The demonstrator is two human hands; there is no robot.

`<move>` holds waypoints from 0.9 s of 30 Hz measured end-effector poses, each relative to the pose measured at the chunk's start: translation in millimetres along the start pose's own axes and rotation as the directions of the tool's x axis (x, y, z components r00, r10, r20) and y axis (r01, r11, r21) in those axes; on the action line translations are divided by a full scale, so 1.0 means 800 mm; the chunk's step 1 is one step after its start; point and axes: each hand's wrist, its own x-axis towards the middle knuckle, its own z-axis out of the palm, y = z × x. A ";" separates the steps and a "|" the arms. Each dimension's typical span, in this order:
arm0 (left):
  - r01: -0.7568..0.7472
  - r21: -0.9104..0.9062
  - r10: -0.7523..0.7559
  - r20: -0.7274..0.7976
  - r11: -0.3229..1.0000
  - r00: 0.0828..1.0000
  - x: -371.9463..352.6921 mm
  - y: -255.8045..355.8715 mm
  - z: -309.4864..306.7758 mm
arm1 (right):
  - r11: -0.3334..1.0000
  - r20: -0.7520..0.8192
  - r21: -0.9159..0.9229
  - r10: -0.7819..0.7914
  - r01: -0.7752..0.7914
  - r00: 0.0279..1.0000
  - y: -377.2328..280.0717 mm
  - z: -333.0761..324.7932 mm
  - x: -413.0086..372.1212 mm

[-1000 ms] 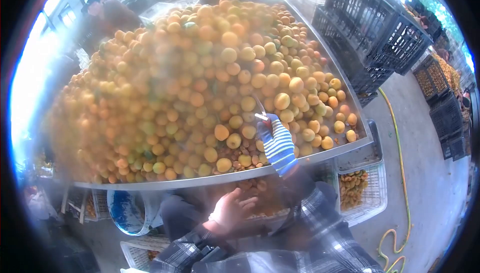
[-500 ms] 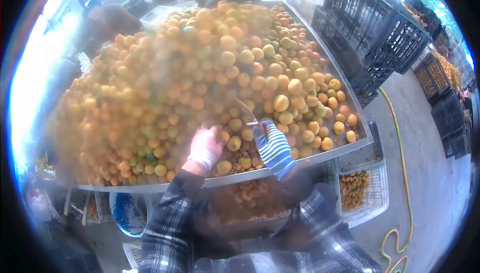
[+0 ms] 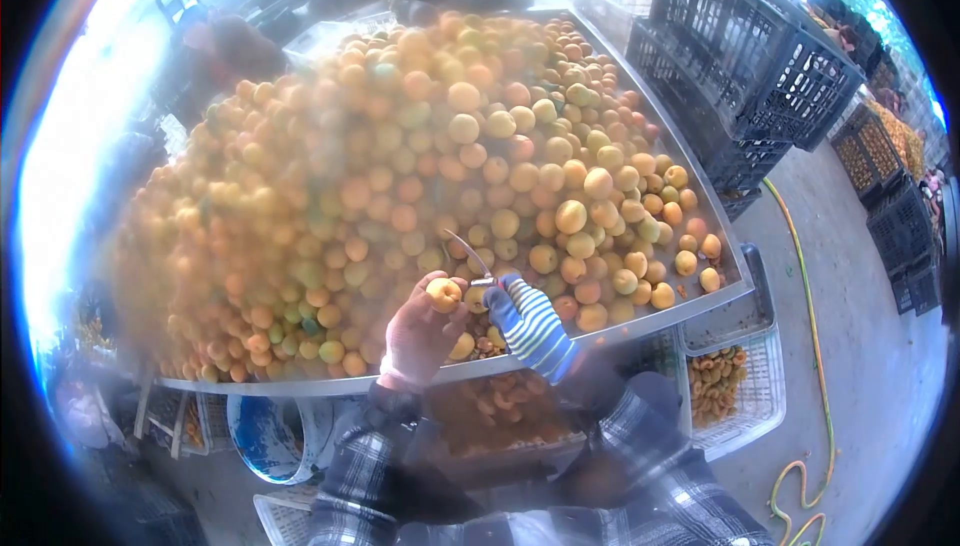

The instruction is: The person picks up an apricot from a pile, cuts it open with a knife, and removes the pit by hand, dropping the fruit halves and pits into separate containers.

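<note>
My left hand [image 3: 418, 334], in a pale glove, grips a yellow-orange apricot [image 3: 443, 294] between thumb and fingers, just above the front edge of the table. Close beside it, my right hand [image 3: 538, 328] wears a blue-and-white striped glove and is closed round a small curved knife [image 3: 469, 252]. Its blade points up and to the left, beyond the held apricot. A large heap of apricots [image 3: 400, 186] covers the metal-edged table [image 3: 640, 324]. Small brown pits [image 3: 487, 342] lie beneath my hands, partly hidden by them.
Below the table edge, a container holds apricot halves [image 3: 507, 396]. A white crate [image 3: 765, 401] with more fruit stands at right, a blue bucket [image 3: 262, 436] at left. Black crates [image 3: 745, 56] are stacked beyond the table's right side. A yellow hose [image 3: 803, 296] crosses the floor. People sit across the table.
My left hand has risen from the heap, turning upward with an apricot now showing in its fingers. My right hand has moved left with the knife, close to the left. The view has shifted slightly.
</note>
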 end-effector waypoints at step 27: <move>-0.205 0.439 0.236 -0.017 0.875 0.972 -0.001 -0.026 0.022 | 0.999 -0.143 0.040 -0.029 0.035 0.989 0.023 0.045 0.005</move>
